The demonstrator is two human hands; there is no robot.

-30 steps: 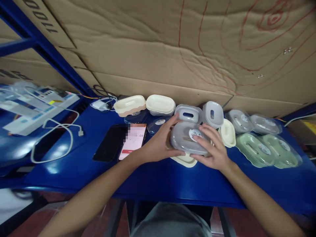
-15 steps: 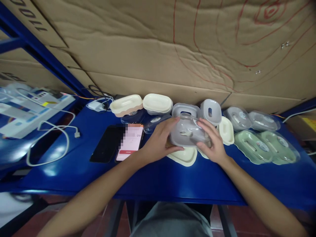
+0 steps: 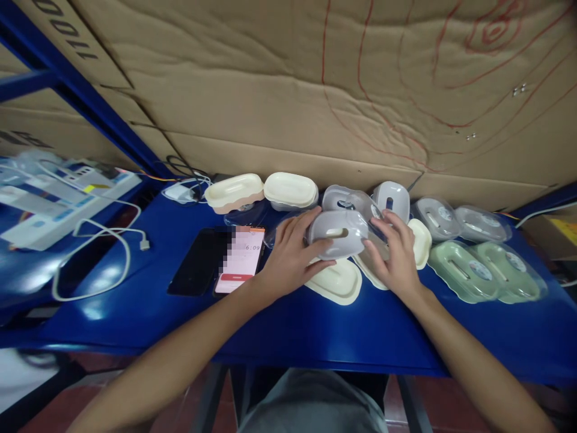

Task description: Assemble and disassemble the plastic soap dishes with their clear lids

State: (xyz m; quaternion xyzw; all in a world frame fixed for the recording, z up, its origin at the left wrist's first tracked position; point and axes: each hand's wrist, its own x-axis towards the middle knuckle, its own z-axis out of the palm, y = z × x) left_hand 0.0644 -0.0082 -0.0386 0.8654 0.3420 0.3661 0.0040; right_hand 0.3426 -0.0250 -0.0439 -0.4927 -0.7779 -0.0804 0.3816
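Note:
My left hand (image 3: 295, 255) grips a pale grey plastic soap dish (image 3: 347, 239) by its left end, thumb in front and fingers behind. An oblong slot runs through the dish's middle. My right hand (image 3: 396, 255) is closed at the right, its fingertips at a clear plastic lid (image 3: 375, 211) with a round sticker; the exact grip is partly unclear through the transparent plastic. Below the dish, a cream oval tray (image 3: 340, 285) lies on the table, and another pale tray (image 3: 369, 264) is partly under my right hand. A slotted grey dish (image 3: 392, 201) stands behind.
Two lidded green boxes (image 3: 464, 273) and two lidded grey ones (image 3: 435, 218) sit at the right. Cream-topped stacks (image 3: 291, 187) line the back. Phones (image 3: 238, 264), a white cable (image 3: 126, 258) and power strips (image 3: 67, 210) occupy the left. Cardboard (image 3: 252, 90) rises behind.
The clear lid has come off the grey dish and shifted back and to the right. The dish's slotted face now shows in my left hand. My right hand has moved slightly right.

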